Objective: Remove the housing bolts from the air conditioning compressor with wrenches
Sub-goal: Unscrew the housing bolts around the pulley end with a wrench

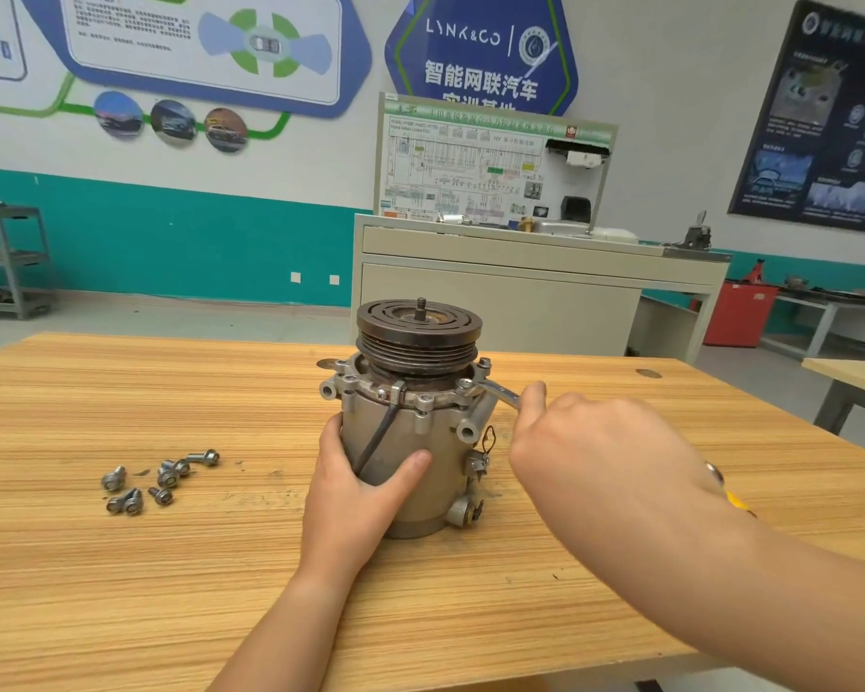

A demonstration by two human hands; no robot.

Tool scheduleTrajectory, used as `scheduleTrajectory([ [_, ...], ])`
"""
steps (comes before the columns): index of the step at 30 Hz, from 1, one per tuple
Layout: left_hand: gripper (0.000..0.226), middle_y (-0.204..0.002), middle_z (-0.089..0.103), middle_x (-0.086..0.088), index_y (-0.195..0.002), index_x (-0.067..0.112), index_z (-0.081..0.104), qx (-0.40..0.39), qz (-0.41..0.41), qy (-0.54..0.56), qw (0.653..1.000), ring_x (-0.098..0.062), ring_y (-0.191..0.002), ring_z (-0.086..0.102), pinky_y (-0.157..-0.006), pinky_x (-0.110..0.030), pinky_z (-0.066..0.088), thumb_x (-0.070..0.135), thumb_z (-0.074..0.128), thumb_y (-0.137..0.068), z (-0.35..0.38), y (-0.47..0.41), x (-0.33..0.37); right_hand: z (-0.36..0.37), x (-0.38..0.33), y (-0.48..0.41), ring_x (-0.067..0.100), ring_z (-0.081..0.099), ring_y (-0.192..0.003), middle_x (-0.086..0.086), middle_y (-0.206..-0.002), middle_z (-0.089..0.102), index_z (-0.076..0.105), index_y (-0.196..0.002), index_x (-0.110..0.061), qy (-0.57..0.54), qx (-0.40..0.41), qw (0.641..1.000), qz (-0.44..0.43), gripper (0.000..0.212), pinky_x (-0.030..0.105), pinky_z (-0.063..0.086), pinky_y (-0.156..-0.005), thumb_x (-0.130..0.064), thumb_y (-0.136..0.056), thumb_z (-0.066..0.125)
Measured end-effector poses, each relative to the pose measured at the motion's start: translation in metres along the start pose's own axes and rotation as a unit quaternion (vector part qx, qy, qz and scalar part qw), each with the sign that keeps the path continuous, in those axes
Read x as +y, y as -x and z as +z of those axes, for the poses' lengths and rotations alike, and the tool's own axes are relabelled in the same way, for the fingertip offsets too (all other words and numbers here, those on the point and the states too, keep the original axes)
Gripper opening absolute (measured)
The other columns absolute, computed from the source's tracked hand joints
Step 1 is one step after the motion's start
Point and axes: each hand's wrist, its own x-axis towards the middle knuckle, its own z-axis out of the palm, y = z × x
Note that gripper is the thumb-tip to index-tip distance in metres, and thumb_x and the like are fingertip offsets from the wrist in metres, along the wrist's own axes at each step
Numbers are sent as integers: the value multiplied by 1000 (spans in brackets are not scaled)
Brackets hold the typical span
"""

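Observation:
The grey air conditioning compressor (410, 422) stands upright on the wooden table (171, 566), its dark grooved pulley (419, 332) on top. My left hand (358, 484) grips the compressor's lower body, thumb across the front. My right hand (600, 452) holds a silver wrench (495, 392), whose ring end sits on a housing bolt (465, 383) at the right of the flange. Another bolt (484, 363) stands behind it on the flange. Several removed bolts (158, 484) lie loose on the table to the left.
A yellow-handled tool (735, 496) peeks out on the table behind my right wrist. Beyond the table stands a beige training bench (520, 282) with a wiring diagram board. A grey shelf rack (11, 257) is at the far left, another table (850, 377) at the right.

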Motion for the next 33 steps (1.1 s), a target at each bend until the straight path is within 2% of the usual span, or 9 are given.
scheduleTrajectory([
  [3, 90, -100, 42, 38, -133, 41, 29, -6, -3, 3, 1000, 14, -93, 50, -74, -10, 35, 54, 77, -58, 0, -1, 0, 9, 17, -5, 13, 27, -49, 3, -77, 46, 43, -127, -6, 24, 32, 999, 20, 38, 25, 17, -39, -3, -90, 35],
  [5, 96, -107, 45, 32, -141, 31, 28, -12, -4, 5, 1000, -2, -105, 51, -84, -20, 38, 50, 79, -62, 0, -1, -2, 14, 40, -13, 16, 33, -50, -4, -61, 33, 50, -120, -20, 23, 49, 997, 48, 32, 24, 19, -40, -13, -93, 37],
  [9, 99, -120, 47, 17, -145, 27, 26, -14, -3, 4, 1000, -9, -113, 49, -90, -26, 39, 46, 81, -65, 0, -1, -2, 22, 73, -48, 22, 58, -77, -2, -82, 58, 53, -118, -31, 14, 78, 995, 59, 30, 24, 29, -47, -16, -94, 43],
  [13, 100, -119, 50, 18, -141, 31, 30, -11, -2, 11, 1000, -10, -113, 51, -90, -28, 40, 54, 81, -58, 1, -1, -1, 30, 77, -90, 23, 47, -64, -3, -62, 37, 59, -104, -19, 43, 96, 993, 45, 26, 26, 32, -49, -4, -90, 43],
  [17, 99, -130, 50, 11, -142, 29, 29, -20, -4, 4, 1000, -14, -120, 50, -100, -37, 43, 52, 79, -59, 2, -1, 0, 51, 78, -97, 23, 57, -74, -2, -72, 47, 56, -109, -18, 2, 122, 992, 23, 22, 29, 42, -61, -11, -95, 40],
  [21, 102, -133, 49, 8, -143, 27, 29, -22, 1, -1, 1000, -15, -122, 49, -103, -41, 42, 56, 78, -58, 1, -2, 0, 73, 77, -80, 20, 49, -66, -1, -77, 43, 41, -124, -19, -42, 154, 987, 21, 29, 28, 43, -58, -13, -97, 33],
  [26, 105, -133, 49, 11, -143, 29, 28, -24, 0, -7, 1000, -13, -121, 49, -102, -39, 42, 61, 74, -53, 1, 0, 4, 91, 71, -53, 18, 51, -69, -4, -90, 53, -3, -145, -38, -96, 176, 980, 1, 61, 27, 39, -53, -18, -97, 29],
  [31, 113, -133, 50, 10, -142, 29, 28, -26, -7, -9, 1000, -13, -121, 50, -102, -41, 43, 73, 66, -45, 0, 2, 6, 84, 69, -27, 15, 56, -76, -8, -88, 63, 24, -139, -45, -291, 210, 933, 28, 51, 33, 46, -64, -23, -95, 37],
  [33, 113, -132, 50, 11, -142, 30, 29, -26, -8, -8, 1000, -13, -120, 50, -102, -42, 43, 73, 65, -44, 0, 2, 7, 80, 66, -20, 14, 56, -79, -10, -90, 64, 21, -138, -50, -295, 195, 934, 42, 51, 33, 47, -65, -26, -96, 34],
])
